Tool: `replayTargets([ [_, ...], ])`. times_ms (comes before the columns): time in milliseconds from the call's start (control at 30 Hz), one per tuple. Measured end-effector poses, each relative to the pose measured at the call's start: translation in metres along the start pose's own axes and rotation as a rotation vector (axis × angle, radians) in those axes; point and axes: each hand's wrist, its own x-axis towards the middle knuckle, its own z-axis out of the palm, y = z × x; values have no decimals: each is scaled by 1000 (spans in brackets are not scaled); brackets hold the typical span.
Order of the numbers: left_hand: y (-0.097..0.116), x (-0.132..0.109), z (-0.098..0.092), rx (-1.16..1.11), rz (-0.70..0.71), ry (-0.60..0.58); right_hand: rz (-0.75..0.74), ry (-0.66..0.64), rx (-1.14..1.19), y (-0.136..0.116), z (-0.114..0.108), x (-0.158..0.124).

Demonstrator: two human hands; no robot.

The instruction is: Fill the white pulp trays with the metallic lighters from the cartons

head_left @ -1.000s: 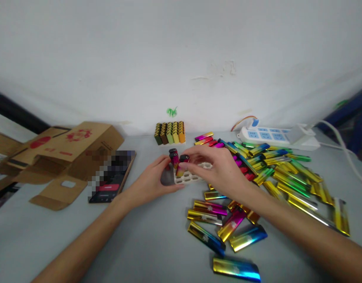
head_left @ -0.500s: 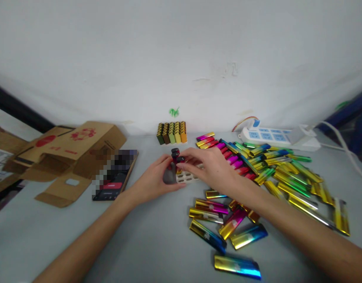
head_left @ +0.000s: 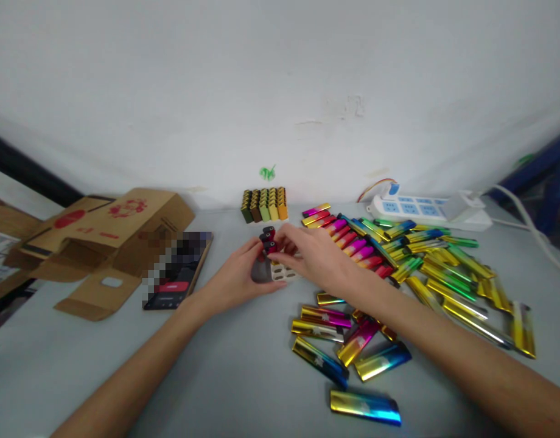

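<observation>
My left hand [head_left: 234,277] curls round the left side of a white tray with oval holes [head_left: 279,274], its thumb along the front edge and its fingertips beside several upright lighters [head_left: 269,237] with black tops and reddish bodies. From the other side, my right hand [head_left: 321,255] pinches one of these lighters at the tray; its lower part is hidden by the fingers. Right of that hand lies a row of red, pink and gold lighters [head_left: 350,240]. Closer to me are loose shiny lighters, among them a gold-and-blue one [head_left: 364,406].
A block of upright lighters [head_left: 264,205] stands by the wall. At left are an open cardboard box [head_left: 125,225] and a phone [head_left: 179,271], its screen partly pixelated. A heap of gold and green lighters [head_left: 453,267] lies at right, before a white power strip [head_left: 410,208] with a cable.
My right hand has moved slightly left, toward my left hand, bringing the black-topped lighters closer together at the tray. My left hand stays almost where it was.
</observation>
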Motion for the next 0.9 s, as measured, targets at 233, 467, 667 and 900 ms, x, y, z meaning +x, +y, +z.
replayTargets([
  [233, 0, 0, 2, 7, -30, -15, -82, -69, -117, 15, -31, -28],
  [467, 1, -1, 1, -23, -61, -14, 9, -307, -147, 17, -66, -103],
  [667, 4, 0, -2, 4, -73, -31, 18, -322, -329, 6, -54, -125],
  [900, 2, -1, 0, 4, -72, -14, 25, -280, -244, 3, -46, -106],
])
